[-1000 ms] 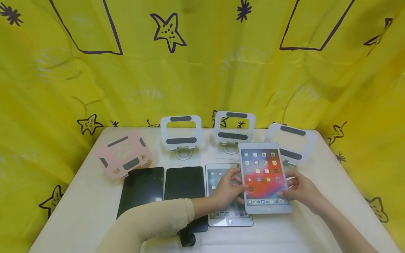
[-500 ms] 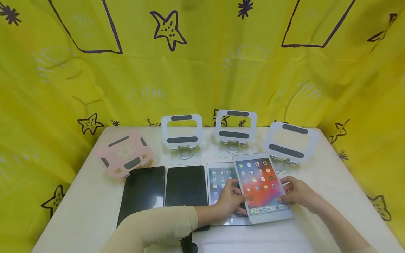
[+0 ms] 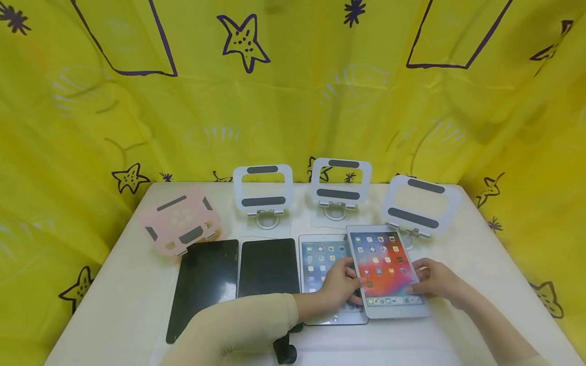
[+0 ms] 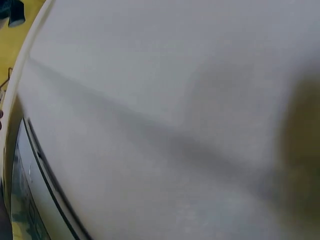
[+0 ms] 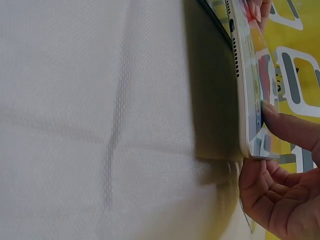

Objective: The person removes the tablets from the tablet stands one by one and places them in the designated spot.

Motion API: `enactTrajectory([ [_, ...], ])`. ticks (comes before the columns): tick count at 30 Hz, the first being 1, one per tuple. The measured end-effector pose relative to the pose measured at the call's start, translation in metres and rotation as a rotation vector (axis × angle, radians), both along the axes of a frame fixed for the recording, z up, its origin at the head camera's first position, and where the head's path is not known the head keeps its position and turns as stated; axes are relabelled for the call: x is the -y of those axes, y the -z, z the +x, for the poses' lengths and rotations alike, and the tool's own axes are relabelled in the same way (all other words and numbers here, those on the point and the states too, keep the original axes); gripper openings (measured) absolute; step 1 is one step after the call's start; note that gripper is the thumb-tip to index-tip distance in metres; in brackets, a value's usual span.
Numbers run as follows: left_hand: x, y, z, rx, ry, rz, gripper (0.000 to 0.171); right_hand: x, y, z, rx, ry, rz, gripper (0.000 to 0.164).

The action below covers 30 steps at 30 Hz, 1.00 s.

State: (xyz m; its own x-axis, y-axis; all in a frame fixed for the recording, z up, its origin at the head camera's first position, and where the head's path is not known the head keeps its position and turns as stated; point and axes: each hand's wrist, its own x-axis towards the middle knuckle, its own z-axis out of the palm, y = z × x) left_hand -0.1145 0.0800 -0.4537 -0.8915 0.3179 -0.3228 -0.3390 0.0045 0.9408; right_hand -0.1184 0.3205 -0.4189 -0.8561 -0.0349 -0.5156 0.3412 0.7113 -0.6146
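Note:
A white tablet (image 3: 383, 264) with a lit red and blue home screen is held between both hands. My left hand (image 3: 340, 284) grips its left edge, with the thumb on the front. The right hand (image 3: 437, 278) pinches the right edge, thumb on the screen side, fingers behind. In the right wrist view the tablet (image 5: 241, 85) stands off the cloth, a shadow beneath it, and the right hand (image 5: 282, 195) holds its corner. A second white tablet (image 3: 319, 259) lies flat under the left hand, partly covered by the held one. The left wrist view shows mostly white cloth.
Two black tablets, one (image 3: 206, 279) left and another (image 3: 269, 267) beside it, lie on the white table (image 3: 110, 305). Behind stand a pink stand (image 3: 180, 221) and three pale ones (image 3: 262, 202), (image 3: 343, 194), (image 3: 414, 223). A yellow curtain (image 3: 293, 117) encloses the back and sides.
Both hands have lowered the tablet from in front of the right stand toward the table. It tilted leftward half a second ago, then turned straighter and shifted slightly right.

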Motion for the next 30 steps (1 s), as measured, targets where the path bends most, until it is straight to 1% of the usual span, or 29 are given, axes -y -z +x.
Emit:
enactTrajectory([
  [4,-0.001,0.004,-0.008,-0.071,0.068,-0.037,0.054,-0.003,0.001,-0.002,0.004,0.003,-0.002,0.068],
  [9,0.0,0.005,-0.014,-0.096,0.14,-0.091,0.051,-0.004,0.004,-0.004,0.014,0.005,-0.012,0.067],
  [12,-0.001,0.002,-0.016,-0.096,0.167,-0.117,0.047,-0.006,0.006,-0.003,0.024,0.006,-0.001,0.069],
  [14,-0.002,0.0,-0.017,-0.103,0.186,-0.149,0.048,-0.01,0.008,-0.003,0.03,0.002,0.003,0.069],
  [17,-0.003,-0.004,-0.017,-0.097,0.194,-0.174,0.05,-0.017,0.011,-0.003,0.052,0.004,-0.022,0.069],
  [19,-0.003,-0.006,-0.017,-0.093,0.201,-0.186,0.052,-0.021,0.012,-0.003,0.068,0.022,-0.043,0.069],
  [21,-0.002,-0.01,-0.017,-0.079,0.209,-0.178,0.051,-0.023,0.012,-0.003,0.077,0.04,-0.058,0.068],
  [23,0.0,-0.015,-0.018,-0.079,0.224,-0.174,0.047,-0.024,0.011,-0.004,0.062,0.038,-0.037,0.068],
  [25,0.002,-0.02,-0.019,-0.097,0.255,-0.192,0.042,-0.023,0.01,-0.004,0.036,0.025,-0.001,0.067],
  [30,0.012,-0.031,-0.025,-0.201,0.33,-0.283,0.033,-0.021,0.004,-0.004,-0.024,-0.016,0.109,0.067],
])
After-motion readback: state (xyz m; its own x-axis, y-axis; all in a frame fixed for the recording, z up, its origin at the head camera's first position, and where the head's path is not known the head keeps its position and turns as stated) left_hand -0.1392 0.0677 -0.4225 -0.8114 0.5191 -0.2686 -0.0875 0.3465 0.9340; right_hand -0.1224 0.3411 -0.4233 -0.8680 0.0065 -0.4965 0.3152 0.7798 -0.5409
